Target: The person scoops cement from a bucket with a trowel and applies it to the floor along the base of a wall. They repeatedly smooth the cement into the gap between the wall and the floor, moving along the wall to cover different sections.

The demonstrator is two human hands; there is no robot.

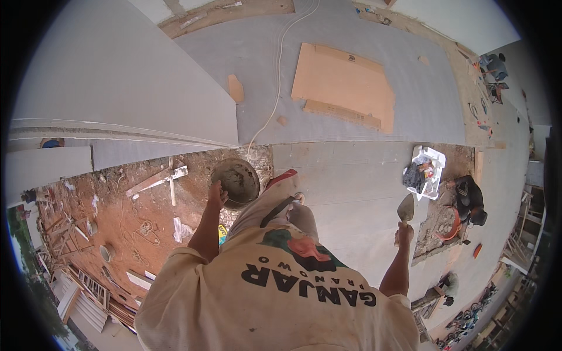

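My left hand (218, 194) is closed on the rim of a round bucket (236, 180), dark and crusted with mortar inside, held at my left beside my leg. Some grey residue shows in its bottom. Out to my right, my right hand (404, 234) grips the handle of a pointed masonry trowel (405, 208). The trowel's blade points away from me, over the grey floor. Both arms are spread apart, away from my torso.
A flattened cardboard sheet (345, 82) lies on grey floor ahead, beside a long pale cable (277, 82). A white crate (432, 169) with odds and ends stands right, near a crouching person (469, 199) and an orange basin (449, 223). Left is red soil (126, 216) with scattered timber.
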